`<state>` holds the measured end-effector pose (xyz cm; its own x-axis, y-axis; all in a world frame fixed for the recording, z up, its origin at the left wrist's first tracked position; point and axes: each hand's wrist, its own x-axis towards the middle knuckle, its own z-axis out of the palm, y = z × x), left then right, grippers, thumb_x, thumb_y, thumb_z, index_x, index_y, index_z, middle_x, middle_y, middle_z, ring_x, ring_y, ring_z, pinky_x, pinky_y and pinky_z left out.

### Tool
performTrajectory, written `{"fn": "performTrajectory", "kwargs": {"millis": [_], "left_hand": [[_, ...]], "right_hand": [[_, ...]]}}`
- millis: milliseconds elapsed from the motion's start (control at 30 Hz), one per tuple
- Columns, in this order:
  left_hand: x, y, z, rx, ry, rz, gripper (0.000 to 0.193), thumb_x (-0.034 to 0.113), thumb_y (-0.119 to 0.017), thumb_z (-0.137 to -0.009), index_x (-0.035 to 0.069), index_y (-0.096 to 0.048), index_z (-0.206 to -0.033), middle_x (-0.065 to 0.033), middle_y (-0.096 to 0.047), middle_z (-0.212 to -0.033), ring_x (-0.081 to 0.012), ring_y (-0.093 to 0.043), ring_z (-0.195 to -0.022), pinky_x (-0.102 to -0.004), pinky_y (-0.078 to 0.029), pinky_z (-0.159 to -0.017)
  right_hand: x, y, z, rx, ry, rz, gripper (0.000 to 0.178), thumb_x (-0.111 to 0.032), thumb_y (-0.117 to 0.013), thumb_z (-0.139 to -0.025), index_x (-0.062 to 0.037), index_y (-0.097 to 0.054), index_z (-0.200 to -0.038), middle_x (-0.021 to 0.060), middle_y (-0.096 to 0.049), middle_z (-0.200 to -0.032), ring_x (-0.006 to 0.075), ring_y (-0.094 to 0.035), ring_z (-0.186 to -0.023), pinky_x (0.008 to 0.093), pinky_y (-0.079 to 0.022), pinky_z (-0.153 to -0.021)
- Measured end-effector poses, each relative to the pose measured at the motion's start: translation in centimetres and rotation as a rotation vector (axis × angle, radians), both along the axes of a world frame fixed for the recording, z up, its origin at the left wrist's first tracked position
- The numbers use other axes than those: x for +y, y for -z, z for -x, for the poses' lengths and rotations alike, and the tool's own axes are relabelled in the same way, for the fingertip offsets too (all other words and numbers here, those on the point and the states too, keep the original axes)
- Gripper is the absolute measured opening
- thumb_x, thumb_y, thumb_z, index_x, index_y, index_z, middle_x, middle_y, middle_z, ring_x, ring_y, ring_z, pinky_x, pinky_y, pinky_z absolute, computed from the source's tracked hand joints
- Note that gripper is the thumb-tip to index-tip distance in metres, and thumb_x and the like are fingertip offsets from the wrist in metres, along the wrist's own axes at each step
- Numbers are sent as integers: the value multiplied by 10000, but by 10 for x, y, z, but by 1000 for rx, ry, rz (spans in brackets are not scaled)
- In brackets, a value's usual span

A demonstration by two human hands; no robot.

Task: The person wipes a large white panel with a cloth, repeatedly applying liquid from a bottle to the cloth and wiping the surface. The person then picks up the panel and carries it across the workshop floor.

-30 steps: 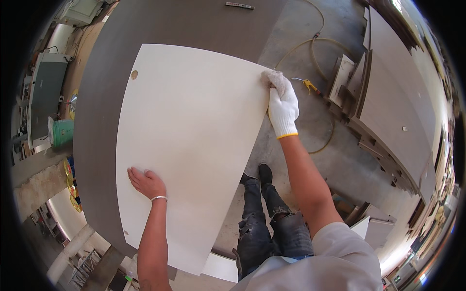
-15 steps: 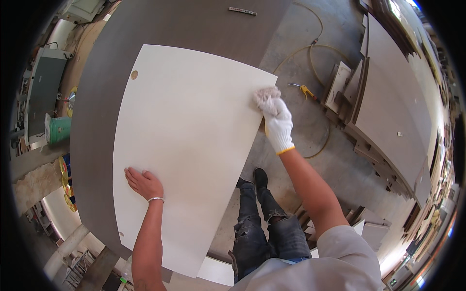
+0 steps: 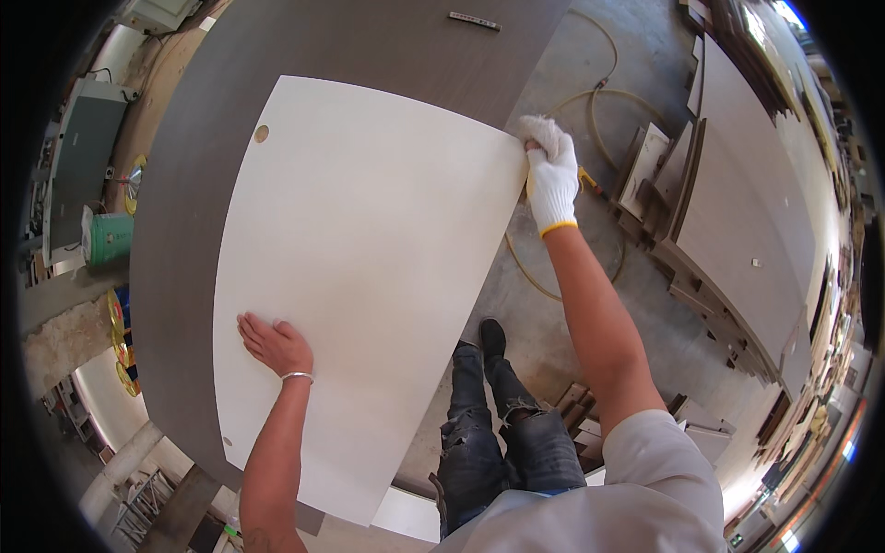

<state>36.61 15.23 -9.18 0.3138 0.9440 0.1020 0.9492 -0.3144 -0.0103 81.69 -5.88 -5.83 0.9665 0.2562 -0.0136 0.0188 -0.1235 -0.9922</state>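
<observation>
A large white board [image 3: 369,240] lies flat on a dark grey-brown panel [image 3: 184,230]. Near its left edge, my bare left hand [image 3: 277,346] rests flat on it with the fingers stretched out, a bracelet at the wrist. My right hand [image 3: 553,180], in a white knitted glove with a yellow cuff, is at the board's far right corner. Its fingers are closed round a pale, fluffy rag [image 3: 544,134], which sits at or just past that corner. A round brown-lined hole [image 3: 262,134] shows near the board's far left corner.
A small printed strip [image 3: 475,21] lies on the dark panel at the far side. To the right, a yellow air blow gun [image 3: 590,181] and its hose [image 3: 597,129] are on the concrete floor. Stacked panels [image 3: 747,212] stand farther right. At left is a green bucket [image 3: 111,240].
My right hand has moved away and to the right with the rag, from the board's right edge to its far corner. My left hand has stayed in place.
</observation>
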Motion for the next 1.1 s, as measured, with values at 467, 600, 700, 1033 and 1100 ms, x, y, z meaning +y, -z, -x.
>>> {"fn": "performTrajectory", "kwargs": {"millis": [467,600,700,1033,1100], "left_hand": [[0,5,-5,-19,66,-32,619,202,-423,-1018,-75,-291,-1555,-247,-250,-1671,-395,-204,-1566,-551,-146,-1266],[-1,4,-5,-9,44,-31,605,204,-419,-1025,-76,-305,-1549,-248,-270,-1663,-394,-219,-1560,-542,-161,-1262],[-1,11,-5,2,70,-80,583,208,-414,-1037,-75,-327,-1539,-245,-299,-1654,-392,-244,-1552,-526,-186,-1256],[1,7,-6,2,46,-48,589,205,-422,-1030,-75,-323,-1539,-240,-286,-1660,-376,-230,-1560,-527,-176,-1260],[0,7,-8,-10,48,-27,593,207,-419,-1030,-75,-314,-1542,-241,-273,-1665,-375,-214,-1565,-527,-164,-1263]], "right_hand": [[-19,31,32,-2,70,3,290,106,-544,-943,-3,-627,-1200,74,-676,-1215,191,-591,-1245,319,-372,-1143],[-28,45,52,43,50,-44,240,101,-580,-930,-12,-664,-1124,60,-658,-1168,194,-591,-1241,325,-376,-1139],[-13,28,-12,124,101,-116,211,35,-605,-970,-16,-646,-1171,33,-675,-1122,146,-610,-1040,282,-463,-971],[-54,51,180,58,-27,7,258,98,-577,-878,-1,-635,-1109,114,-651,-1123,231,-626,-1075,330,-462,-979],[-87,50,261,161,-116,100,225,91,-599,-861,-9,-628,-1060,129,-655,-1060,257,-646,-1015,346,-491,-926]]}}
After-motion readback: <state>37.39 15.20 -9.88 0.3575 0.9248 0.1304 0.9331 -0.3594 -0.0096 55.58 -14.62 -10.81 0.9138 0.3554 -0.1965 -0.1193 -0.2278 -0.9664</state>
